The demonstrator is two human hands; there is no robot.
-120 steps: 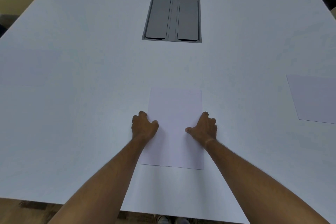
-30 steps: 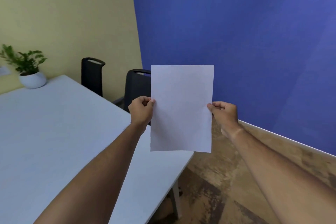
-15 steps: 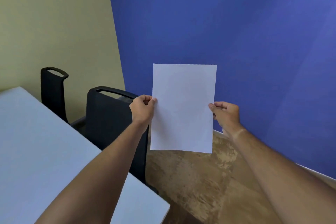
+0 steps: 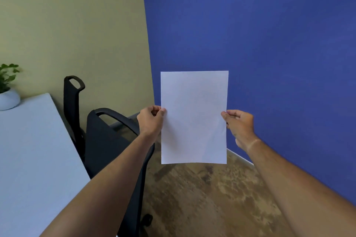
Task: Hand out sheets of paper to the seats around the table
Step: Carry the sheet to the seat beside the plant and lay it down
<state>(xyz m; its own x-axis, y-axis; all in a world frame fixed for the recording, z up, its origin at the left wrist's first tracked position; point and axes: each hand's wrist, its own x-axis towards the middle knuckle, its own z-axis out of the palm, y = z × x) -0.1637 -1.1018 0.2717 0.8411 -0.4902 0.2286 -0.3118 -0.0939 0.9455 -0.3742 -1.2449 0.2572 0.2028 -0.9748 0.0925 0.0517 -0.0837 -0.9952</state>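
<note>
A white sheet of paper (image 4: pixel 194 117) hangs upright in front of me, held in the air before the blue wall. My left hand (image 4: pixel 151 120) pinches its left edge about halfway up. My right hand (image 4: pixel 238 125) pinches the right edge at the same height. The white table (image 4: pixel 32 156) lies at the lower left, well apart from the sheet. Whether there is one sheet or a thin stack I cannot tell.
Two black chairs stand along the table's right side, the near chair (image 4: pixel 111 144) under my left forearm and the far chair (image 4: pixel 74 102) behind it. A potted plant (image 4: pixel 7 90) sits on the table's far end. Brown floor (image 4: pixel 202 198) spreads to the blue wall.
Four seconds ago both hands pressed the paper flat on the table. Since then it has been lifted upright; over the last half second the view swung slightly left, bringing the plant back in.
</note>
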